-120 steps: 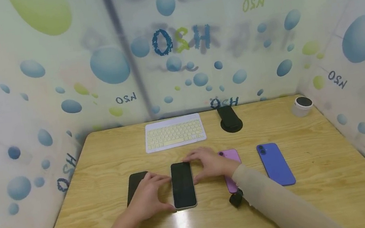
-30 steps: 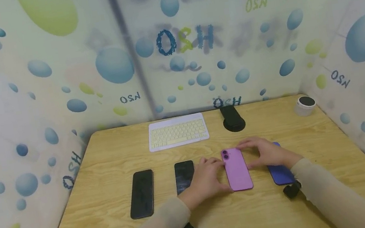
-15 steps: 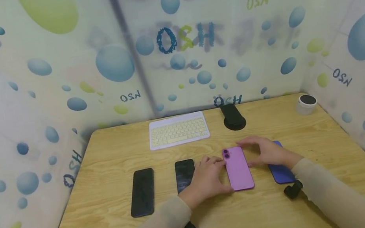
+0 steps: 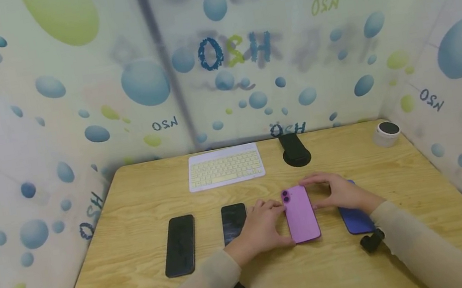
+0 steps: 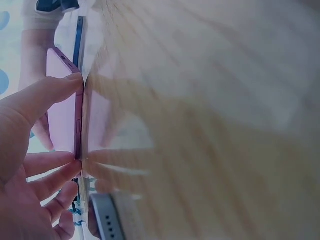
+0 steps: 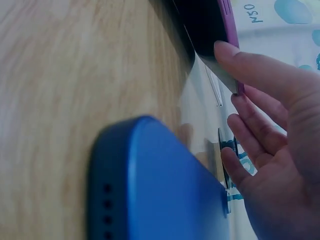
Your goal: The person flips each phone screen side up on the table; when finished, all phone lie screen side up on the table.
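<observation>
A pink smartphone lies back up in the head view, its two camera lenses at the upper left. My left hand holds its left side, thumb at the lower corner and fingers farther up. On the other side, my right hand grips the right edge, one finger at the top corner. The right wrist view shows that edge raised off the table, the dark screen visible beneath and the thumb against it. A blue smartphone lies partly under the right forearm. The left hand partly covers a black-screened smartphone.
Another black smartphone lies at the left on the wooden table. Toward the back are a white keyboard and a black stand. A white round container with a dark top stands at the back right.
Both hands have moved right from the middle black-screened smartphone to the pink one. In the last half second the pink smartphone has tilted slightly, its right edge up.
</observation>
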A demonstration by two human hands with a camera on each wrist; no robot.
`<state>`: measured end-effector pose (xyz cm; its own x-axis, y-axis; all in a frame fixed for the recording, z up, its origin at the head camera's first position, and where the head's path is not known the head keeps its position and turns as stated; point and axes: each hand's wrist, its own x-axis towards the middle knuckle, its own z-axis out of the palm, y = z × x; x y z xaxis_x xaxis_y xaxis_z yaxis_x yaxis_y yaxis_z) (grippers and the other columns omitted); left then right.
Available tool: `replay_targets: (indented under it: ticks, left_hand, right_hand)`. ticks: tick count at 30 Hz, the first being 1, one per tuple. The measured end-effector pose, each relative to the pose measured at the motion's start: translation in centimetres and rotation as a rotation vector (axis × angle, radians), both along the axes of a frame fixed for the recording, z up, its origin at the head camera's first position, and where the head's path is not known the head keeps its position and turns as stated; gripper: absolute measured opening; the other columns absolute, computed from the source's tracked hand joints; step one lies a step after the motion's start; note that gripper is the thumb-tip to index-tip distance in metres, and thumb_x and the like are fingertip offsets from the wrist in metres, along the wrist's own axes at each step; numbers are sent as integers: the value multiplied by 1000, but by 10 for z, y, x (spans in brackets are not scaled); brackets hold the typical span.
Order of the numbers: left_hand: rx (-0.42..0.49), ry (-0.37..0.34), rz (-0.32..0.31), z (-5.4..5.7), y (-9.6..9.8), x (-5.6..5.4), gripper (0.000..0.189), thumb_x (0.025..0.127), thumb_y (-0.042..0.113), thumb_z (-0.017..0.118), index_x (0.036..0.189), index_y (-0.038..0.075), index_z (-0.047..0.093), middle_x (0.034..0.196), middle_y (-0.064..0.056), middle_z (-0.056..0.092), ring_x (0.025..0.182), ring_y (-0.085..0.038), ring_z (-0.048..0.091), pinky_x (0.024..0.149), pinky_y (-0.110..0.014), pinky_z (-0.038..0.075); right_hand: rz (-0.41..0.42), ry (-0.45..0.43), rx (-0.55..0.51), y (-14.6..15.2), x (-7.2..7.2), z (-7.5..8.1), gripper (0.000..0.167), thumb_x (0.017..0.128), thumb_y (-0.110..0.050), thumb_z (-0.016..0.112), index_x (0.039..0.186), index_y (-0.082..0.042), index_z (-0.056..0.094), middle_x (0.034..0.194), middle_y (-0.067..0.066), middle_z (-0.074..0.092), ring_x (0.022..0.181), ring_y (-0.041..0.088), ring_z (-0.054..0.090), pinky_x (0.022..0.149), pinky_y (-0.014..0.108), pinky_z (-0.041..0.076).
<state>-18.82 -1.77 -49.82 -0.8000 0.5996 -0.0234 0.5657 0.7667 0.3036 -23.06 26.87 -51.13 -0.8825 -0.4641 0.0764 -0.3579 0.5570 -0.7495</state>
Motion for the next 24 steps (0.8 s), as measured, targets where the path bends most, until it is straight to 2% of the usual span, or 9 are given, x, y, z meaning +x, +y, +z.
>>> replay_targets:
  ticks: [6,11,16,24]
  left_hand:
    - [16,-13,4,1,-2,1,94,70,66,86,145,17,61,146,2,60,124,-20,51,97,-43,44]
    - [26,-16,8,0,-4,2,94,68,66,87,145,19,60,146,4,59,125,-19,50,99,-46,44]
    - [30,-7,0,-1,-4,1,95,67,68,86,145,19,60,146,5,59,123,-18,50,95,-41,42]
    - [43,-14,18,-3,-5,2,95,66,67,87,144,20,60,145,6,60,122,-16,49,91,-37,36]
  right_hand:
    - [-5,-31,-14,-6,-1,7,69,77,-36,92,139,-22,66,147,6,61,147,38,41,117,68,30]
    - [-2,-37,-1,-12,-1,13,73,77,-39,91,142,-22,63,149,5,58,146,38,42,116,71,29]
    - [1,-45,17,-17,0,19,73,77,-40,91,143,-28,62,152,6,55,148,39,40,116,72,27]
    - [60,-16,19,-26,-1,25,75,78,-40,90,146,-24,60,155,9,51,147,40,41,115,72,30]
